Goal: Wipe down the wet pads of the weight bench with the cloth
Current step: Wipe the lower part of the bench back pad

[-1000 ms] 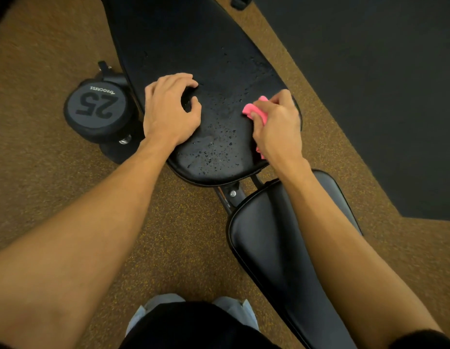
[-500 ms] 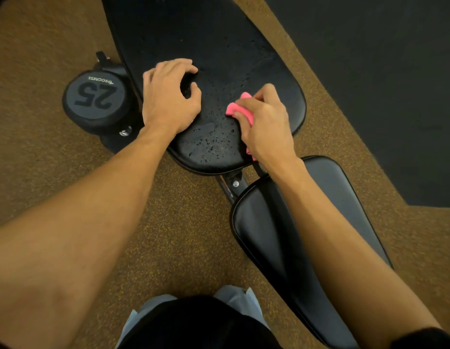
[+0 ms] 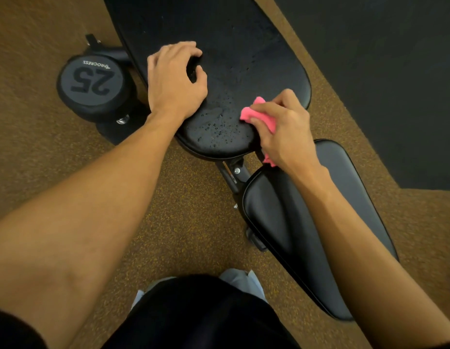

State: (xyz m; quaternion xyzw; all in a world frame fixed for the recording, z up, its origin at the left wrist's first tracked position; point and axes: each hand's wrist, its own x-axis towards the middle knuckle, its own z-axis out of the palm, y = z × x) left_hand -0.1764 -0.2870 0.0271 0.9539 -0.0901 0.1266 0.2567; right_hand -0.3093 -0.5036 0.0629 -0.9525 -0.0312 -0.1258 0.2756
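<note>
Speckled brown gym floor (image 3: 55,172), with a dark mat (image 3: 395,71) at right and a dumbbell (image 3: 93,84) marked 25 at left, beside the bench. My left hand (image 3: 173,79) rests on the back pad (image 3: 231,46), fingers curled, tips on the vinyl, holding nothing. My right hand (image 3: 284,129) grips the bunched pink cloth (image 3: 259,114) against that pad's near right edge, beside water droplets (image 3: 219,129). The seat pad (image 3: 282,222) lies beneath my right forearm.
</note>
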